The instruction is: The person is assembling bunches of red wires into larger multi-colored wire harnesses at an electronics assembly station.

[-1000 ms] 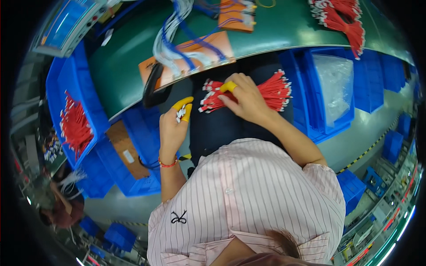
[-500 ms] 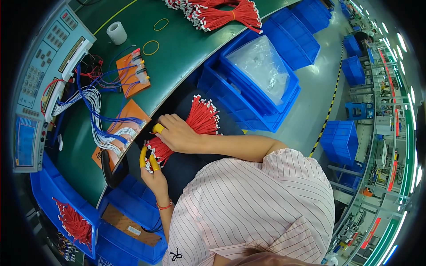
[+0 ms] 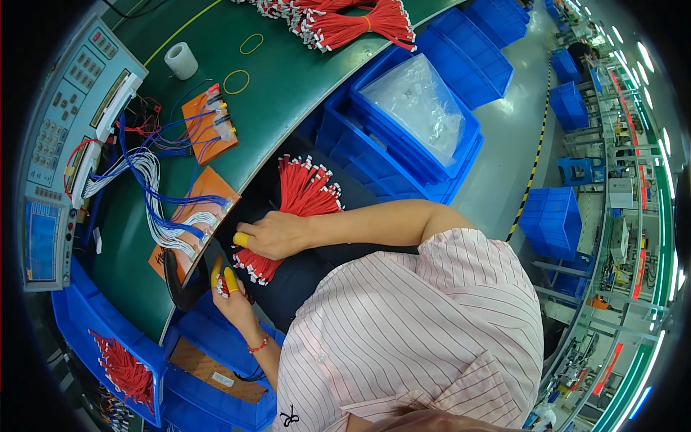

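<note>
My right hand (image 3: 273,235), with a yellow finger cot, is closed round the middle of a thick bundle of red wires (image 3: 301,191) with white connectors, held over my lap. The bundle fans out above and below the fist. Left of its lower end, my left hand (image 3: 232,294) wears two yellow finger cots. Between its thumb and finger show a few red wire ends with white connectors (image 3: 222,287), pinched apart from the bundle. The rest of those wires is hidden.
A green bench (image 3: 281,93) bears a tester (image 3: 61,137), orange connector boards (image 3: 209,129) with blue and white wires, a white roll (image 3: 181,61) and tied red wire bundles (image 3: 367,25). Blue bins (image 3: 468,61) stand along its edge. A blue tray (image 3: 93,302) holds red wires (image 3: 126,367).
My left hand has moved left and down, away from the bundle's lower end, with a few wire ends in it. My right hand and the bundle have shifted slightly left and down.
</note>
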